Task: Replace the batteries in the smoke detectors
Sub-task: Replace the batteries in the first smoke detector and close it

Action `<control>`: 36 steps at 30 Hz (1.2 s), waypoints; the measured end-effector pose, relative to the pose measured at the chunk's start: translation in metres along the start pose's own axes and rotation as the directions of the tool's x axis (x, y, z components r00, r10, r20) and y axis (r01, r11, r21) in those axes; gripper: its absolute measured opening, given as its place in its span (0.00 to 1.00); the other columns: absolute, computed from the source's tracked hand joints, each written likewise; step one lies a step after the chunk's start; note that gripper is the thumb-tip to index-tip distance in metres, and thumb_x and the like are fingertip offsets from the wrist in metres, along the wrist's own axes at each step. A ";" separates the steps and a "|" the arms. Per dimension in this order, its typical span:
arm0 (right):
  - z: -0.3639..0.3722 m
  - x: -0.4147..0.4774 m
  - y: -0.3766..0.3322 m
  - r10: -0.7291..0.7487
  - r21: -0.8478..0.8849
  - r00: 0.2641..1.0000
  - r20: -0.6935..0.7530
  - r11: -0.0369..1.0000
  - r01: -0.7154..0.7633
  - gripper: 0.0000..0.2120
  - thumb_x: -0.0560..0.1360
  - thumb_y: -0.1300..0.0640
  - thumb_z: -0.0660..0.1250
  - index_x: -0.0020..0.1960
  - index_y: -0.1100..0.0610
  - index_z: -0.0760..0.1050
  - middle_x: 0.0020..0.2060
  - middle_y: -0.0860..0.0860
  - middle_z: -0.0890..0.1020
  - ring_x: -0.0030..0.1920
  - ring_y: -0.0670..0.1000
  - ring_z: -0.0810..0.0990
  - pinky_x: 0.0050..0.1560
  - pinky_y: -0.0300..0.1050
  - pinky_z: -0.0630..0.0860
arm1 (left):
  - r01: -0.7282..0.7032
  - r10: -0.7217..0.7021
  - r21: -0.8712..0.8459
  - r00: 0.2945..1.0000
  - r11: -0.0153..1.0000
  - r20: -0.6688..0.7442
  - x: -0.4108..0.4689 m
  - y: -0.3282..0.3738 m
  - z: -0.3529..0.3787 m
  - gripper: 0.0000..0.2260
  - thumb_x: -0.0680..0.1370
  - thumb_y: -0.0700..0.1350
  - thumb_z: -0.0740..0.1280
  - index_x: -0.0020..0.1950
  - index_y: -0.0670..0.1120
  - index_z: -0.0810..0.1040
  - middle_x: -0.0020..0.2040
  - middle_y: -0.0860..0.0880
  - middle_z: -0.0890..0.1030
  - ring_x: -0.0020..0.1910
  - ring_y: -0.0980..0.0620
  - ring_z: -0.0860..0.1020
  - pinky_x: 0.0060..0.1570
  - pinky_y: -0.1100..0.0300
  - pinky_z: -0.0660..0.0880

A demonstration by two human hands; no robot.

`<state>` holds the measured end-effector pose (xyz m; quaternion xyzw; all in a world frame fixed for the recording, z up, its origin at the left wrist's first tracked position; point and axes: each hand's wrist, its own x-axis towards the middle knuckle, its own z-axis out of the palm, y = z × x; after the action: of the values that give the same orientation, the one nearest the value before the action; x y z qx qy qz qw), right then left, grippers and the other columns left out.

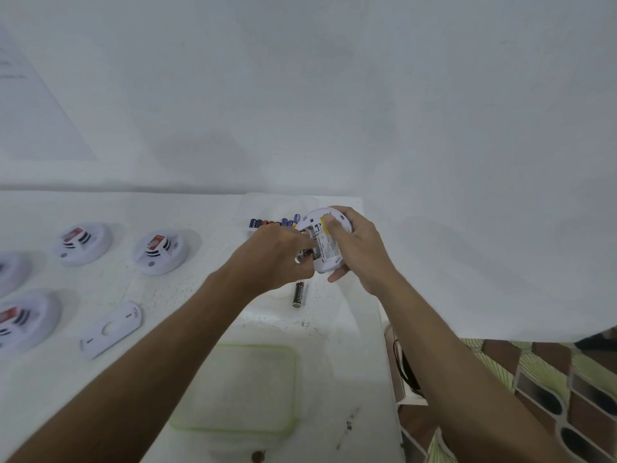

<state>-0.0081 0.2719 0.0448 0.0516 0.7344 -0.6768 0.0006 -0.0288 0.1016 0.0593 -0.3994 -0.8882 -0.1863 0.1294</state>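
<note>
A: Smoke detectors [161,251]?
B: White, red labels, black vent stripes.
A: Batteries in the tray [274,223]?
B: Purple, some yellow. Loose battery [298,294]: black.
A: Container lid [238,389]?
B: Clear, green-rimmed.

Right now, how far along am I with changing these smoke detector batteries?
Early on. One detector is open in your right hand while your left hand works at its battery slot. Its cover and one loose battery lie on the table. A pile of batteries waits behind. At least four other detectors, such as this one, sit face up, apparently untouched.
</note>
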 end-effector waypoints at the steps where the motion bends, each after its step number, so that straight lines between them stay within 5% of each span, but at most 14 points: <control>1: 0.000 0.000 0.001 0.000 0.007 1.000 0.004 1.000 0.000 0.08 0.83 0.50 0.62 0.59 0.48 0.77 0.48 0.51 0.84 0.37 0.56 0.86 0.26 0.46 0.79 | -0.011 0.011 -0.021 1.000 1.000 -0.001 -0.001 -0.001 0.000 0.10 0.70 0.44 0.62 0.33 0.43 0.80 0.24 0.50 0.73 0.23 0.50 0.69 0.25 0.62 0.63; 6: -0.001 -0.001 0.004 0.010 0.028 1.000 0.001 1.000 -0.010 0.09 0.83 0.49 0.62 0.61 0.49 0.77 0.49 0.52 0.84 0.38 0.56 0.86 0.27 0.47 0.80 | -0.032 0.035 -0.098 0.999 0.995 0.024 -0.005 -0.010 -0.005 0.14 0.71 0.48 0.62 0.43 0.45 0.86 0.36 0.49 0.84 0.35 0.50 0.81 0.35 0.56 0.77; 15: 0.014 -0.003 0.009 -0.017 0.018 0.999 -0.036 1.000 0.018 0.11 0.82 0.49 0.63 0.63 0.47 0.75 0.51 0.49 0.83 0.40 0.53 0.87 0.27 0.47 0.81 | 0.003 0.002 -0.155 0.999 0.988 0.035 -0.015 -0.031 -0.008 0.12 0.70 0.50 0.76 0.52 0.49 0.86 0.46 0.53 0.86 0.43 0.57 0.82 0.45 0.68 0.74; 22: 0.018 -0.003 0.002 -0.046 0.046 0.987 -0.151 0.997 0.054 0.12 0.82 0.47 0.63 0.64 0.47 0.75 0.52 0.48 0.83 0.42 0.51 0.86 0.27 0.46 0.80 | 0.317 -0.411 -0.461 0.904 0.829 -0.118 -0.027 -0.033 -0.021 0.08 0.73 0.41 0.71 0.49 0.51 0.85 0.39 0.52 0.86 0.38 0.56 0.84 0.46 0.64 0.79; 26: 0.021 -0.004 -0.001 -0.055 0.067 0.980 -0.194 0.995 0.069 0.13 0.82 0.48 0.63 0.65 0.47 0.74 0.52 0.45 0.82 0.41 0.46 0.85 0.28 0.47 0.80 | 0.419 -0.451 -0.529 0.889 0.738 0.076 -0.029 -0.039 -0.025 0.06 0.75 0.39 0.66 0.46 0.49 0.79 0.34 0.52 0.83 0.33 0.54 0.83 0.32 0.59 0.79; 29: 0.023 -0.005 -0.001 -0.061 0.070 0.974 -0.217 0.994 0.078 0.14 0.82 0.49 0.63 0.67 0.49 0.74 0.52 0.43 0.81 0.43 0.44 0.85 0.28 0.47 0.80 | 0.414 -0.324 -0.337 0.900 0.846 0.292 -0.031 -0.046 -0.016 0.04 0.77 0.43 0.65 0.45 0.49 0.79 0.33 0.52 0.83 0.31 0.58 0.82 0.33 0.68 0.75; 32: 0.025 -0.006 0.000 -0.054 0.081 0.970 -0.236 0.994 0.075 0.14 0.83 0.50 0.63 0.67 0.49 0.74 0.50 0.41 0.81 0.43 0.44 0.85 0.28 0.48 0.81 | 0.417 -0.280 -0.167 0.808 0.893 0.518 -0.032 -0.049 0.003 0.06 0.79 0.49 0.65 0.47 0.49 0.79 0.34 0.53 0.83 0.32 0.60 0.81 0.35 0.68 0.74; 36: 0.025 -0.008 0.004 -0.030 0.080 0.964 -0.265 0.995 0.054 0.13 0.83 0.51 0.62 0.67 0.48 0.74 0.51 0.42 0.81 0.43 0.47 0.85 0.28 0.48 0.80 | 0.460 -0.323 -0.115 0.760 0.880 0.563 -0.026 -0.045 0.023 0.09 0.80 0.50 0.65 0.48 0.45 0.80 0.36 0.50 0.84 0.31 0.57 0.82 0.38 0.61 0.80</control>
<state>-0.0016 0.2464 0.0393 0.1254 0.6988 -0.6951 -0.1135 -0.0484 0.0669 0.0190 -0.2516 -0.9225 -0.2012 -0.2126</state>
